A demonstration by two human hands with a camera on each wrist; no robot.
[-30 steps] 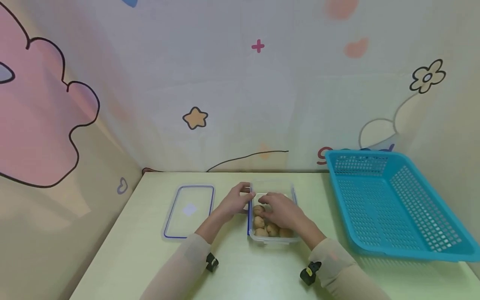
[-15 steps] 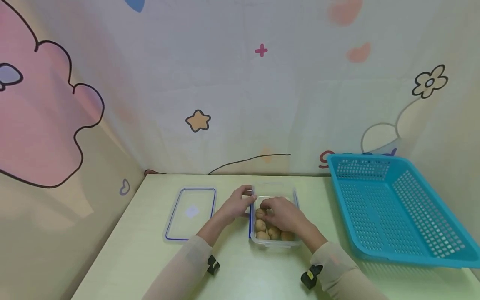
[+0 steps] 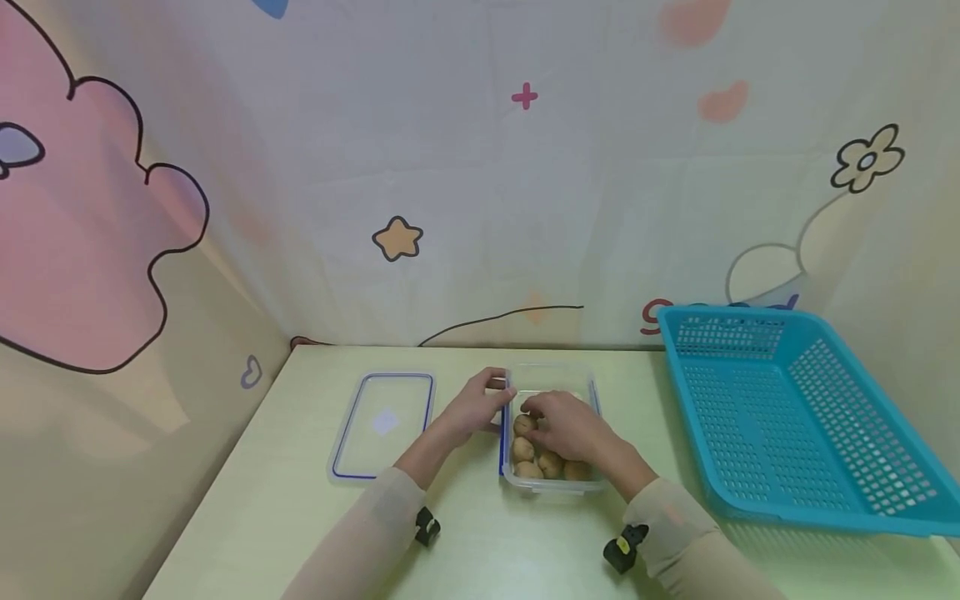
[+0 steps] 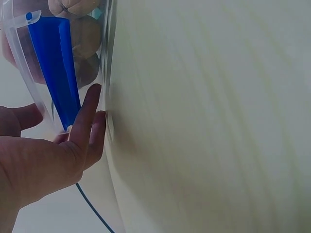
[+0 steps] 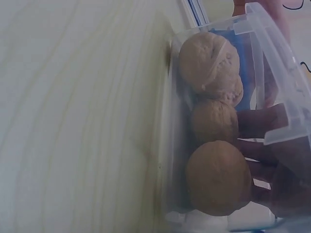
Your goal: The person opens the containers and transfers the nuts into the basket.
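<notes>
A clear plastic box [image 3: 557, 486] stands upright on the pale table [image 3: 480, 533], its top uncovered; the left hand [image 3: 474, 406] grasps its left side near the far end, thumb at the rim and fingers against the outside of the wall, close to a hanging blue flap [image 4: 53, 63]; the right hand [image 3: 570, 423] reaches down inside the box, its thumb and a finger beside a walnut [image 3: 525, 425] at the left wall, though I cannot tell whether it grips that one or only touches it; more walnuts [image 3: 551, 465] sit inside the near end of the box, five in all showing in the head view, others perhaps hidden by the hand; the right wrist view shows several in a row behind the clear wall, with fingers just beside them. The lid [image 3: 384, 423], edged in blue, lies flat on the table to the left of the box, well apart from it; a turquoise basket [image 3: 772, 417] with holed sides stands to the right; a small black camera sits at each wrist; behind the table hangs a pale backdrop printed with a star [image 3: 398, 238] and a flower [image 3: 867, 162].
</notes>
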